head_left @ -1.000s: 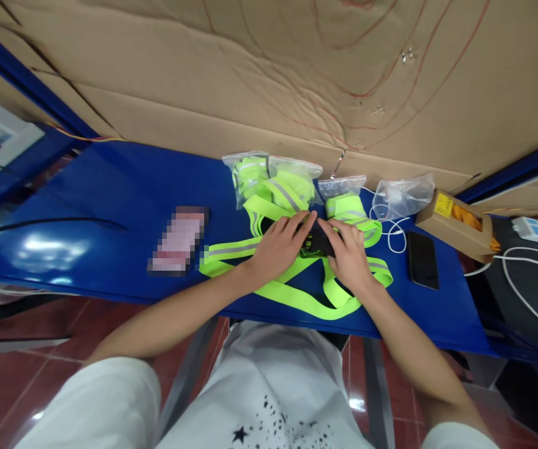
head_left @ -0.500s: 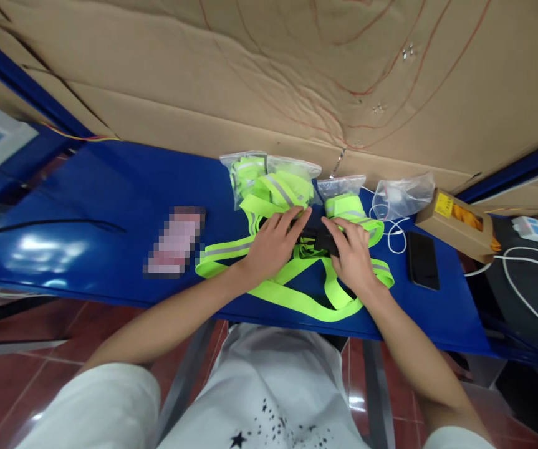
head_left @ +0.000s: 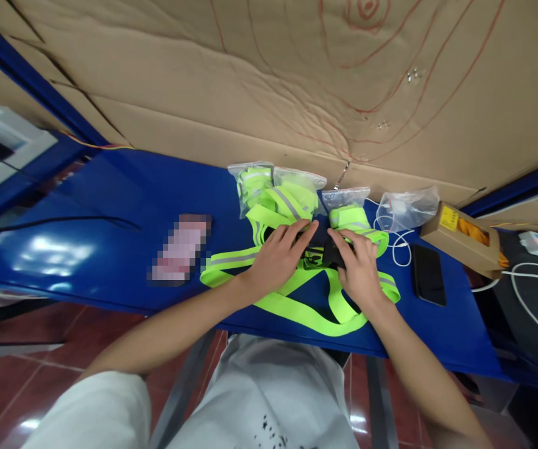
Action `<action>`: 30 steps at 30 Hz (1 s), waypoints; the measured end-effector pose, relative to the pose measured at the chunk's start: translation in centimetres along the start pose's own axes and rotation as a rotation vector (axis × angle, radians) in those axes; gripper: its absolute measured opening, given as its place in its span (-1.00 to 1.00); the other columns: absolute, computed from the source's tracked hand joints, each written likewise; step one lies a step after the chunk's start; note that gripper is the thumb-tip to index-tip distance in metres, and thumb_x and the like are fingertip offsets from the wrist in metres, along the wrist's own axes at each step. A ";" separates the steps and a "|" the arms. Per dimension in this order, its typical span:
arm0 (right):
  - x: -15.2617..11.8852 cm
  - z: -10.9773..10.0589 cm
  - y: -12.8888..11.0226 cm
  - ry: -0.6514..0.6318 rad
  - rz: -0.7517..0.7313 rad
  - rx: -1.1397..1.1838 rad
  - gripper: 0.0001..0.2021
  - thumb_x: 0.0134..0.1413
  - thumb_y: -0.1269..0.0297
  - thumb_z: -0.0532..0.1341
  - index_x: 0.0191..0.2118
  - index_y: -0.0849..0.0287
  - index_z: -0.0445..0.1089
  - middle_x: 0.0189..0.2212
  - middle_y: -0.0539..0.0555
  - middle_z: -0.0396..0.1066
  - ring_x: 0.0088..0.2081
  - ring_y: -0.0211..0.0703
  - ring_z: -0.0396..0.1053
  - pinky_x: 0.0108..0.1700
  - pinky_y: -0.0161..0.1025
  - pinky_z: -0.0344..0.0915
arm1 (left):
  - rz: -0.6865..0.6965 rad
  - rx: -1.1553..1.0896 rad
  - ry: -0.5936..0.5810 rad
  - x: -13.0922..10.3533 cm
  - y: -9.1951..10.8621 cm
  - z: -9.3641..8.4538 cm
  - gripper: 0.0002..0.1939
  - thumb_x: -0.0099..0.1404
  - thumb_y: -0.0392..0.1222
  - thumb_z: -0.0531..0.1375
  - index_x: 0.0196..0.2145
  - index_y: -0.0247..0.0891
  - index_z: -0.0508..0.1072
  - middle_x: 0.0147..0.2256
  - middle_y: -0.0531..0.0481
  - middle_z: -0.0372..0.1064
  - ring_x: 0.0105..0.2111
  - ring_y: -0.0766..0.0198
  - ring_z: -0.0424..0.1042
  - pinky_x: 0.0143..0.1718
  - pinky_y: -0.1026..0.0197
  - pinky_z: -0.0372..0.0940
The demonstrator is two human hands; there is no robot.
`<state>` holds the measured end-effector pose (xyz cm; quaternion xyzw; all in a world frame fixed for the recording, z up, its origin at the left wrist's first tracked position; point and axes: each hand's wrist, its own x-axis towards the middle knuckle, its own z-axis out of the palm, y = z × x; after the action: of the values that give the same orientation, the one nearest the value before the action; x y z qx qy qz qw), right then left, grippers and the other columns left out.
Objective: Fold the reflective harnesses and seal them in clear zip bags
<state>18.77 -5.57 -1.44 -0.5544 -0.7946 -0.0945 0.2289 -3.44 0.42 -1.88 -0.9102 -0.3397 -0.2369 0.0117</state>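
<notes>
Neon green straps with grey reflective stripes (head_left: 310, 317) lie looped on the blue table. My left hand (head_left: 282, 255) rests over the middle of them, its fingers bent around a dark part of the straps that they mostly cover. On the right, my right hand (head_left: 358, 262) has its thumb and fingers closed on a black buckle piece (head_left: 333, 254). A short gap with black and green strap shows between the hands. Just behind them are clear zip bags holding folded green straps (head_left: 255, 185), and another such bag (head_left: 349, 215) stands behind my right hand.
A pixelated pinkish item (head_left: 181, 249) lies on the blue table (head_left: 110, 199) at left. To the right are a black phone (head_left: 428, 274), a white cable (head_left: 402, 249), an empty-looking clear bag (head_left: 409, 209) and a cardboard box (head_left: 460, 240). A cardboard panel (head_left: 203, 112) stands behind.
The whole view has shifted, so the table and hands appear slightly lower and further right. The black pieces between the hands look slightly further apart.
</notes>
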 end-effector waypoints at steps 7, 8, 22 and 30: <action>0.1 -0.4 -0.3 0.030 -0.049 -0.086 -0.20 -0.09 0.67 0.09 0.34 0.13 0.24 0.18 0.25 0.33 0.13 0.15 0.28 0.04 -0.01 0.24 | 0.039 0.071 -0.001 -0.3 0.1 -0.2 -0.36 0.45 -0.43 -0.06 0.46 -0.39 0.07 0.29 -0.34 0.25 0.08 -0.06 0.35 0.17 -0.05 0.27; 0.1 -0.4 -0.3 0.033 -0.058 -0.091 -0.22 -0.08 0.67 0.09 0.33 0.15 0.24 0.17 0.26 0.33 0.13 0.15 0.28 0.04 -0.02 0.24 | 0.044 0.074 0.002 -0.3 0.0 -0.1 -0.37 0.46 -0.42 -0.06 0.45 -0.40 0.08 0.29 -0.34 0.25 0.08 -0.06 0.35 0.17 -0.05 0.28; 0.8 -0.2 -2.1 -0.024 0.002 0.204 -0.26 -0.01 0.60 0.11 0.36 0.21 0.17 0.21 0.33 0.28 0.19 0.20 0.29 0.17 0.12 0.33 | 0.103 -0.202 -0.033 -0.2 0.8 -1.3 -0.21 0.43 -0.39 0.03 0.51 -0.41 -0.21 0.34 -0.42 0.16 0.32 -0.17 0.18 0.25 -0.15 0.21; 3.3 -9.5 -1.9 0.151 0.042 0.571 -0.47 0.18 0.32 0.28 0.27 0.02 0.28 0.12 0.19 0.39 0.18 0.12 0.38 0.23 0.10 0.36 | 0.049 -0.683 -0.071 2.6 -0.6 -9.9 -0.02 0.14 0.27 0.44 0.38 -0.14 0.25 0.36 -0.26 0.19 0.36 -0.19 0.20 0.38 -0.22 0.10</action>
<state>18.55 -7.36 8.65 -0.4756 -0.7580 0.0967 0.4358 -6.23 0.69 7.95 -0.8772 -0.2191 -0.3047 -0.2996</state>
